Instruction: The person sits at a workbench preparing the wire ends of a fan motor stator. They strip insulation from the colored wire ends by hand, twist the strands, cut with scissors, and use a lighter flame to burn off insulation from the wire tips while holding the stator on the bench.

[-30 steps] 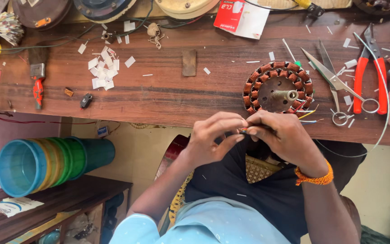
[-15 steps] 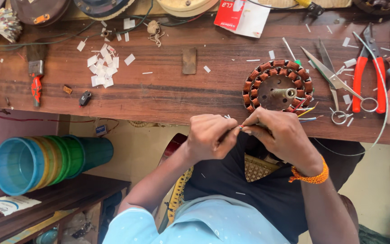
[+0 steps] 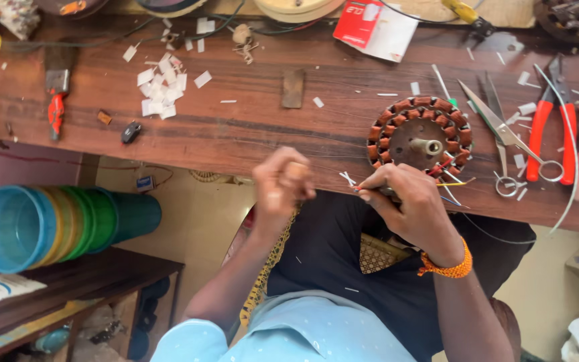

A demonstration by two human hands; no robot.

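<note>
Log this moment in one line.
left hand: fisted, blurred, contents unclear | right hand: pinching wire ends beside copper-wound stator | stator: on wooden bench near scissors

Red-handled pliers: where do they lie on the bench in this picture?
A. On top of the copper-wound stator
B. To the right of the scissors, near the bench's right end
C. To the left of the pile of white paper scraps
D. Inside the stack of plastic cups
B: the pliers lie on the bench just right of the scissors, far from the paper scraps and beside, not on, the stator.
</note>
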